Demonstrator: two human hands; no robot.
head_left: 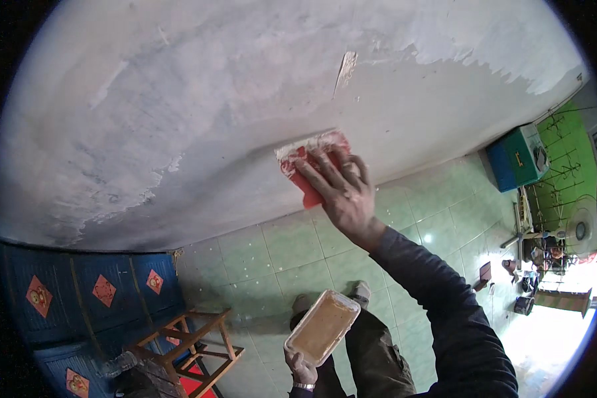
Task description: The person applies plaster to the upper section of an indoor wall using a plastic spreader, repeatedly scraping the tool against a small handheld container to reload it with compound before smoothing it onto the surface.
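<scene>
My right hand (350, 200) is closed on a red putty spreader (290, 161), its fingers spread over the blade. White putty coats the spreader's far edge, which lies against or very near the grey-white wall (212, 86). Low in front of me, my left hand (302, 369) grips the near end of a shallow rectangular tray (325, 325). Beige putty fills the tray and smears its white rim. A thick dab of putty (346, 69) sticks to the wall beyond the spreader. Ragged edges of a paler coat show on the wall at left and upper right.
Pale green floor tiles (278, 245) carry white spatters. At lower left a wooden stool frame (192, 341) stands beside blue panels (93, 292) with red diamond papers. A blue-green box (516, 159) stands by the wall at right, near a fan (580, 229) and assorted items.
</scene>
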